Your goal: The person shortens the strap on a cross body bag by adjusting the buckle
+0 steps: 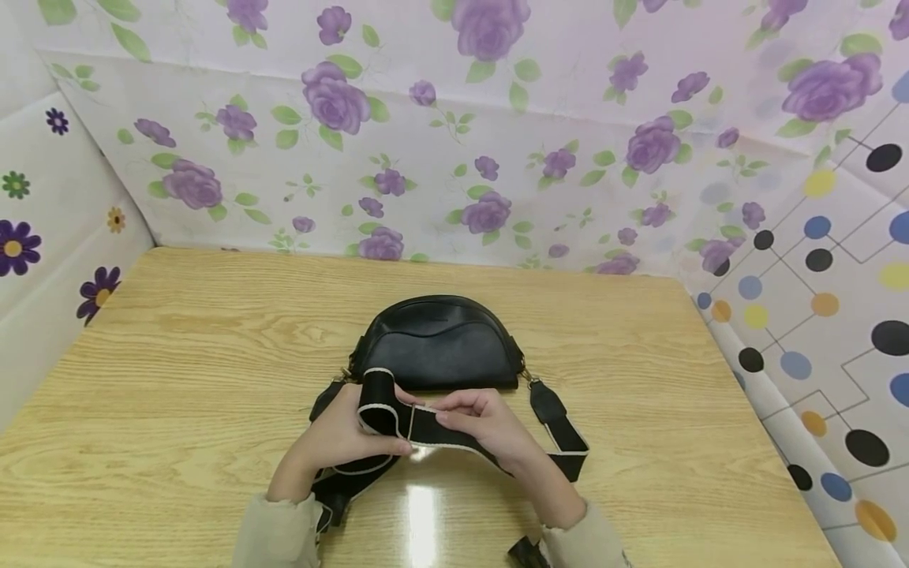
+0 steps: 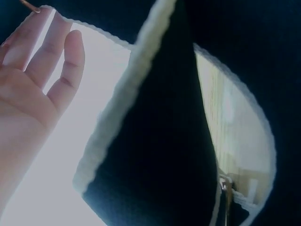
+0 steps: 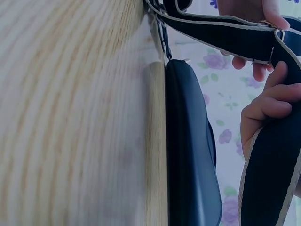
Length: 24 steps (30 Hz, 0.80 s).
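Webbing strap (image 1: 454, 432) is being held in front of the black half-moon handbag (image 1: 443, 353).
Before the handbag's left end, the left hand (image 1: 341, 434) is pinching the looped, white-edged strap near its metal slider (image 1: 411, 422); before the handbag's right half, the right hand (image 1: 490, 428) is also pinching the strap. The handbag is resting on the wooden table (image 1: 639, 355).

A handbag (image 1: 440, 351) lies mid-desk (image 1: 213, 331), a strap (image 1: 450, 430) attached at its left and right ends. In front of the bag, the left hand (image 1: 341, 434) and right hand (image 1: 490, 430) hold the strap, a slider (image 1: 412, 424) at the left fingertips. Hanging sheets (image 1: 426, 158) stand behind and either side of the desk.
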{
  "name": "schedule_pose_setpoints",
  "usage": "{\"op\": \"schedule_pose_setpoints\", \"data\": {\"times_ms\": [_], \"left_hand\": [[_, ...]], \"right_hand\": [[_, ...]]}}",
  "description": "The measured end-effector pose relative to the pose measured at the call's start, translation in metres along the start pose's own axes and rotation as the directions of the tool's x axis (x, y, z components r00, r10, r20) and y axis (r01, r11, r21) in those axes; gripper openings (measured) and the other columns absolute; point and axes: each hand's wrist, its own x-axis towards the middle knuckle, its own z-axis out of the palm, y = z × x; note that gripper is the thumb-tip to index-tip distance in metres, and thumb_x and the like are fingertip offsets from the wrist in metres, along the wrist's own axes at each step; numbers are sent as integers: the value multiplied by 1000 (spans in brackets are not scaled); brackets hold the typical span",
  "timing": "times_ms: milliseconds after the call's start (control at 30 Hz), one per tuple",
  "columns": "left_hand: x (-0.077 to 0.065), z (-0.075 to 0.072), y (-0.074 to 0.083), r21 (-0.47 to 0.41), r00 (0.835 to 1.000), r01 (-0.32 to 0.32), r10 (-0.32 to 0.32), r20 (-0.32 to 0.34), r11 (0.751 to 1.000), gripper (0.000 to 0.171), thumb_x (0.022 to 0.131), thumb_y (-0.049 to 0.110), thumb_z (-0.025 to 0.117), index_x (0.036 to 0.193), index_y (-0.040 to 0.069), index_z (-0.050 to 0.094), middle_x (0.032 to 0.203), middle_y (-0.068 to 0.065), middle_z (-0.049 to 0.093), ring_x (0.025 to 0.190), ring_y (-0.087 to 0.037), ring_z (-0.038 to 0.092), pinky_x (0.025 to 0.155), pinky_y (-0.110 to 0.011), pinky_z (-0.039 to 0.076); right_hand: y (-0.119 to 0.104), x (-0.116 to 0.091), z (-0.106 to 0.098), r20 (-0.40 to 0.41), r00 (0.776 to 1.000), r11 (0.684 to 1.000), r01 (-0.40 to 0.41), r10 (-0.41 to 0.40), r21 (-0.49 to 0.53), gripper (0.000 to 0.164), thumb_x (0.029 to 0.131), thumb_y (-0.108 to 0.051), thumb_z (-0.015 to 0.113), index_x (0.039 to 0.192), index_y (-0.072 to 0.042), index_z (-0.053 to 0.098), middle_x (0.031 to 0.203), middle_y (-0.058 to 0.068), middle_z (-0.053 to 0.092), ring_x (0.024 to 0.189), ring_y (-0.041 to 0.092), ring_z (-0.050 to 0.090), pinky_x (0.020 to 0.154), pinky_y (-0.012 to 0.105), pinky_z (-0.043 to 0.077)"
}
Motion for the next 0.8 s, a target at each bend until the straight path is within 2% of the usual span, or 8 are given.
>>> {"op": "schedule_pose_setpoints", "data": {"times_ms": [233, 500, 567, 600, 700, 800], "left_hand": [[0, -1, -1, 2, 1000, -7, 7, 3, 1000, 40, 62, -5, 77, 98, -8, 59, 90, -15, 64, 80, -16, 62, 69, -29, 49], [0, 1, -1, 11, 1000, 2, -2, 3, 1000, 40, 62, -5, 77, 98, -8, 59, 90, -15, 63, 80, -15, 61, 69, -28, 49], [-1, 0, -6, 21, 1000, -4, 4, 4, 1000, 41, 62, -4, 78, 98, -6, 59, 91, -13, 63, 81, -15, 61, 69, -29, 49], [-1, 1, -9, 30, 1000, -4, 3, 5, 1000, 42, 61, -3, 79, 99, -4, 60, 92, -11, 63, 82, -15, 61, 70, -28, 48], [-3, 2, -19, 50, 1000, -4, 4, 7, 999, 45, 61, 2, 81, 101, 1, 60, 93, -5, 61, 84, -14, 59, 72, -28, 47], [-4, 4, -25, 51, 1000, -3, 3, 8, 999, 47, 61, 5, 82, 102, 6, 60, 94, -2, 59, 86, -14, 57, 74, -28, 46]], "right_hand": [[4, 3, 5, -23, 999, 999, 24, -24, 23, 22, 83, 5, 57, 98, 21, 54, 85, -2, 64, 80, 8, 59, 69, 21, 47], [2, 3, 6, -60, 998, 1000, 6, -6, 5, 21, 83, 4, 57, 96, 21, 56, 81, -4, 64, 79, 8, 57, 69, 20, 45], [2, 3, 6, -66, 998, 1000, -1, 1, 6, 22, 83, 3, 58, 96, 21, 56, 80, -5, 64, 79, 8, 56, 69, 21, 45], [2, 4, 6, -69, 998, 1000, 0, 2, 21, 20, 82, 3, 58, 94, 19, 58, 81, -4, 65, 79, 9, 57, 69, 21, 45], [3, 4, 8, -43, 999, 995, 8, -4, 103, 12, 82, 3, 58, 90, 4, 67, 86, -2, 66, 83, 11, 59, 71, 22, 47], [3, 4, 10, -4, 1000, 980, 17, -16, 199, 22, 83, 4, 58, 86, -14, 70, 91, 2, 66, 87, 14, 60, 71, 23, 48]]}}
